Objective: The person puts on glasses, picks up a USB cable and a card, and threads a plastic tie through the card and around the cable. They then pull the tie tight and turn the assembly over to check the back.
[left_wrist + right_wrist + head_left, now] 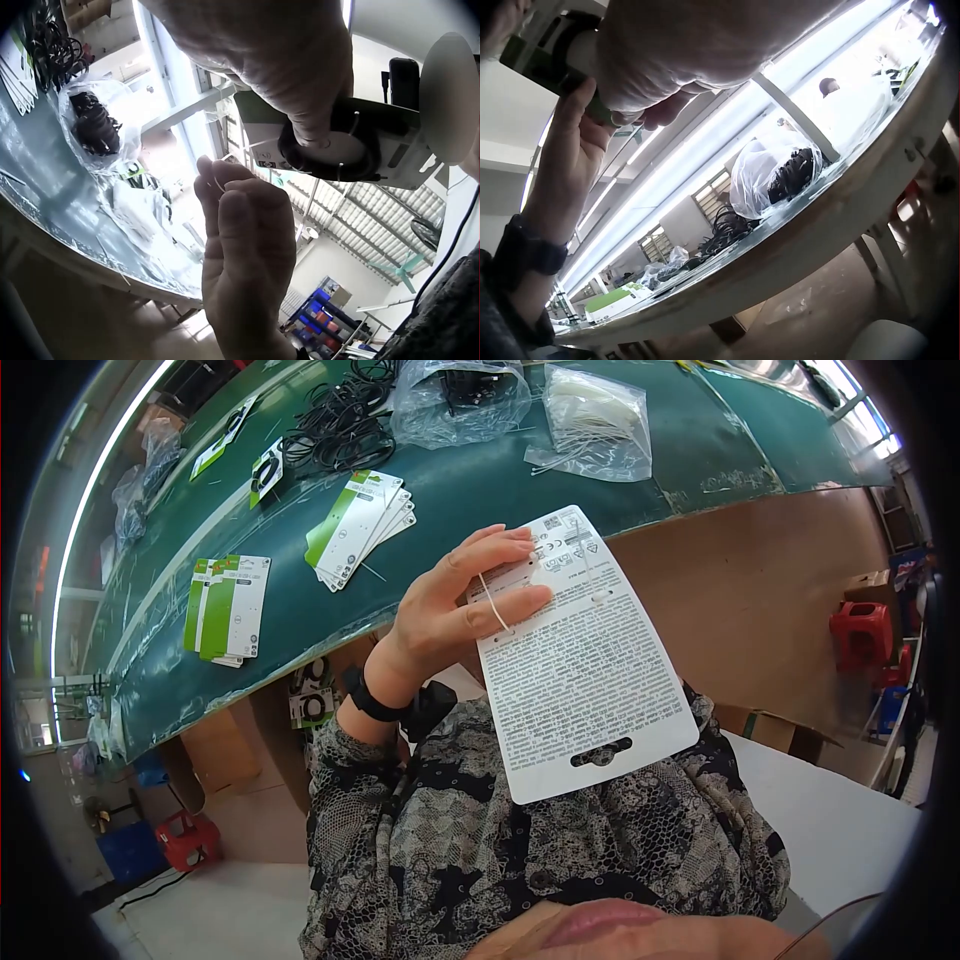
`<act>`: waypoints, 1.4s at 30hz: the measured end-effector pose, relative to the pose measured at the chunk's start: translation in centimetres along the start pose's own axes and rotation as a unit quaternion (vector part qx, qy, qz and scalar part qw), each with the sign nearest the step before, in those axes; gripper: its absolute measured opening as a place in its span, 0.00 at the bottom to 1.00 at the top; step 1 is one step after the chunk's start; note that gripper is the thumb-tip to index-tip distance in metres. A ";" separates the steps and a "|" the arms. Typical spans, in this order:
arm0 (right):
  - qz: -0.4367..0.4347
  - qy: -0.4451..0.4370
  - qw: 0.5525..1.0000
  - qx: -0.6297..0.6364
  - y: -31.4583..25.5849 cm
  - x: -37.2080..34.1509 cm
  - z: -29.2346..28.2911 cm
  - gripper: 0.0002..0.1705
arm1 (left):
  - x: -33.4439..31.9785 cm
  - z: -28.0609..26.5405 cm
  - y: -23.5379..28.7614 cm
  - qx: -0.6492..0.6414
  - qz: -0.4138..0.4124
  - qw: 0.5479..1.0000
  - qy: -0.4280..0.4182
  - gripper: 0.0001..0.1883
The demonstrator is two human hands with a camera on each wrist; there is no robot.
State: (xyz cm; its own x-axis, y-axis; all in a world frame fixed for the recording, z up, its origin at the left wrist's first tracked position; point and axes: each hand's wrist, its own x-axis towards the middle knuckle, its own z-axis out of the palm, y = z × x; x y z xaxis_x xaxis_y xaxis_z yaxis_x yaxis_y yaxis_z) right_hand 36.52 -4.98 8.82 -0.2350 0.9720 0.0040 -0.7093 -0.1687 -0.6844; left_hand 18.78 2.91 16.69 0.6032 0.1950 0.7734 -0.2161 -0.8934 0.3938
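A white printed card (pixel 590 670) with a hang slot is held up before the chest by my left hand (pixel 455 595), two fingers across its printed face. Thin white ties (pixel 495 603) pass through holes in the card. On its other face, in the left wrist view, a coiled black cable (pixel 330 165) lies under these ties, my left thumb pressing inside the coil. My right hand (pixel 244 247) is close below the card, thumb and fingertips pinching a thin white tie. In the head view the card hides this hand.
On the green table (pixel 450 490) lie two stacks of green-and-white cards (pixel 365 525), a heap of black cables (pixel 345 420), a clear bag with black cables (pixel 460 405) and a bag of white ties (pixel 595 420). Red stools (pixel 862 630) stand beyond.
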 end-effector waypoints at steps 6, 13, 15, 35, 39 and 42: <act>0.003 0.007 0.998 0.055 -0.1 -0.2 0.9 0.30 | -0.2 0.2 -0.3 -0.023 0.010 1.000 0.007 0.19; -0.173 -0.049 0.938 -0.296 0.9 -2.5 -0.8 0.27 | -0.5 -0.2 -0.2 -0.023 0.017 1.000 0.000 0.18; -0.249 -0.083 0.886 -0.381 0.8 -3.0 -0.4 0.26 | -0.5 -0.4 -0.1 -0.020 0.014 1.000 0.003 0.18; -0.436 -0.057 0.730 -0.523 -2.1 -5.0 2.9 0.18 | -0.7 0.2 0.6 -0.026 0.028 0.999 -0.007 0.19; -0.396 -0.070 0.769 -0.497 -1.9 -5.4 2.7 0.18 | -0.7 0.2 0.5 -0.026 0.037 0.999 -0.008 0.20; -0.450 -0.023 0.799 -0.399 0.4 -5.0 1.9 0.16 | -0.7 0.2 0.5 -0.024 0.041 0.999 -0.011 0.20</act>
State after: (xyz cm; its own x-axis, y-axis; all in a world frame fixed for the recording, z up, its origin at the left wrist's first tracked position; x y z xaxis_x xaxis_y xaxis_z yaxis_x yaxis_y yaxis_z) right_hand 36.17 -10.26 9.95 0.0939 0.6314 0.7698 0.0406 0.7701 -0.6366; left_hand 18.41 2.31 16.29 0.5990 0.1127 0.7928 -0.3009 -0.8858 0.3533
